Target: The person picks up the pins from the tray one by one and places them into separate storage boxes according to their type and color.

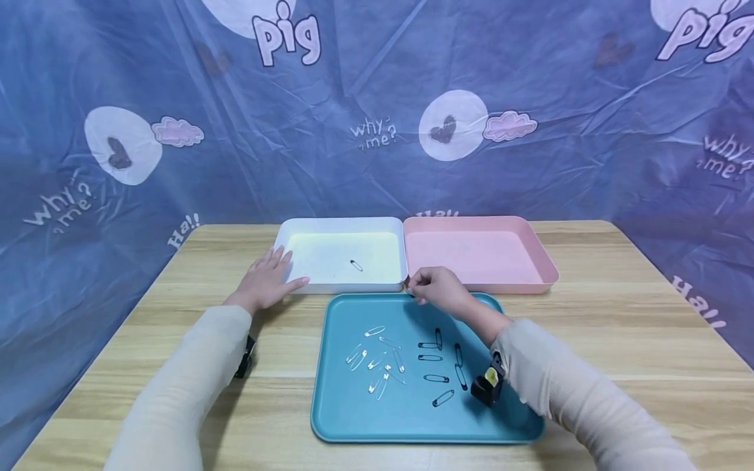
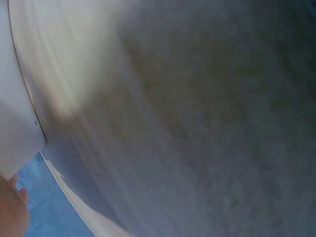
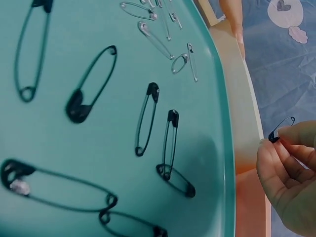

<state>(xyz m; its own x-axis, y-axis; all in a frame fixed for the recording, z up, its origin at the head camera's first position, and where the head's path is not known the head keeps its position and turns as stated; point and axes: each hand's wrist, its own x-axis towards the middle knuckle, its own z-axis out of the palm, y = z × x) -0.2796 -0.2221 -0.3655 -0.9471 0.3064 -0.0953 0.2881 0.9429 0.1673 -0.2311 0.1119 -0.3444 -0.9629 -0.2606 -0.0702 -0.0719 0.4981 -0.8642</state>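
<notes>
Delicately pinched: one black safety pin (image 3: 274, 136) in the right hand (image 1: 434, 288)

Evidently the step in hand is carrying that single pin away from the teal tray (image 1: 389, 420), where loose black pins (image 3: 78, 108) lie apart from a cluster of silver pins (image 3: 143, 27). The thumb and fingertips grip the pin near its clasp, leaving the coiled end free. That seems a sound hold: light, firm pressure should stop so thin a thing twisting, and lowering it close to a tray floor before letting go would probably prevent a bounce. It is held just beside the near corner where the white tray (image 1: 347, 288) meets the pink tray (image 1: 501, 288), so a little lift would help clear the walls. One dark pin (image 1: 353, 263) lies inside the white tray.

The right forearm reaches in from the lower right across the teal tray, with its wrist camera (image 1: 487, 388) low near the black pins; a raised wrist would lessen the risk of brushing them.

The left hand (image 1: 266, 281) lies with fingers spread at the white tray's left side, its thumb stretched along the near wall, perhaps steadying it. Its forearm slants over the bench (image 1: 618, 307) from the lower left.
</notes>
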